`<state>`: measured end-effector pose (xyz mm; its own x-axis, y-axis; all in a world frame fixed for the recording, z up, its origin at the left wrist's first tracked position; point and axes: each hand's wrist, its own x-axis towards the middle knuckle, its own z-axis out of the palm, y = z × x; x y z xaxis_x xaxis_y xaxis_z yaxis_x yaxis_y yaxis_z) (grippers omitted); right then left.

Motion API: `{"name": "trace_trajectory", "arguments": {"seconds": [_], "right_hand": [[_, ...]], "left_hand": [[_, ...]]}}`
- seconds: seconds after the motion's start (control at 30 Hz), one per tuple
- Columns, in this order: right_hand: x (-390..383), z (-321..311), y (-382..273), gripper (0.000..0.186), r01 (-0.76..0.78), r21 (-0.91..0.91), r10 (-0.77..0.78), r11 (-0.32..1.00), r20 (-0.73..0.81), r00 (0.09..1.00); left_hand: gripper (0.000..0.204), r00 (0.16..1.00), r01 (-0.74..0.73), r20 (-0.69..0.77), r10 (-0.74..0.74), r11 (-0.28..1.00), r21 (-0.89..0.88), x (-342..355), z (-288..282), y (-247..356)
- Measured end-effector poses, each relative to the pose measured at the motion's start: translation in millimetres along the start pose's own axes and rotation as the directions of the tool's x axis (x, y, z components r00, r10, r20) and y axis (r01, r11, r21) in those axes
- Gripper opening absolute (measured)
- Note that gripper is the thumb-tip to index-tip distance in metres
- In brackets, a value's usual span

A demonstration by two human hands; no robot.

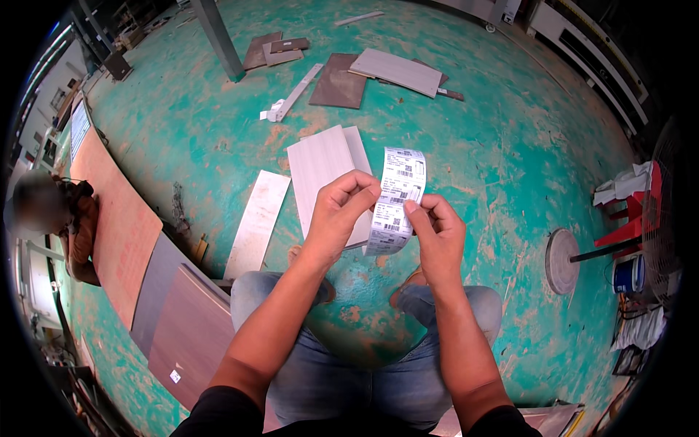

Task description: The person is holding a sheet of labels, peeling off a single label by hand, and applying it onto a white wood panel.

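A curled strip of white printed labels [399, 182] hangs between my two hands, above my knees. My left hand [341, 211] pinches its left edge between thumb and fingertips. On the opposite edge, the thumb and fingers of my right hand [439, 227] grip the same strip. Its upper end bends away and its lower end curls under. Beyond my hands, pale wood-grain boards [320, 171] lie stacked on the floor, partly hidden by my left hand. A narrow white board [258, 222] lies to their left.
Brown and grey panels [338, 81] lie farther off on the green floor [218, 138]. Long panels [120, 233] run along my left, where another person [81, 218] leans. To the right stand a fan's round base [562, 262], a red stool [632, 218] and a blue bucket [626, 275].
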<state>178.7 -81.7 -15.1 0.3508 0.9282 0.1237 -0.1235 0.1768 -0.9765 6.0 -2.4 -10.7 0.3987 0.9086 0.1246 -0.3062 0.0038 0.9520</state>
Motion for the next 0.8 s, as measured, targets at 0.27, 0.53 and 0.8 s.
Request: {"name": "trace_trajectory", "arguments": {"seconds": [0.27, 0.53, 0.8], "right_hand": [[-1.5, -1.7, -2.3, 0.010, -0.007, -0.015, 0.007, 1.000, 0.002, 1.000], [-2.1, -0.8, -4.3, 0.014, -0.001, 0.000, 0.001, 1.000, -0.018, 1.000], [0.3, -2.5, -8.0, 0.016, -0.019, 0.034, 0.021, 0.999, -0.045, 0.999]], "left_hand": [[0.015, 1.000, 0.017, 0.005, -0.017, 1.000, -0.009, -0.5, 1.1, 0.0], [0.015, 0.999, 0.033, 0.038, -0.033, 0.999, 0.002, -1.5, 2.8, 2.6], [0.017, 0.994, 0.069, 0.080, -0.072, 0.997, 0.044, -0.2, 4.4, -1.8]]}}
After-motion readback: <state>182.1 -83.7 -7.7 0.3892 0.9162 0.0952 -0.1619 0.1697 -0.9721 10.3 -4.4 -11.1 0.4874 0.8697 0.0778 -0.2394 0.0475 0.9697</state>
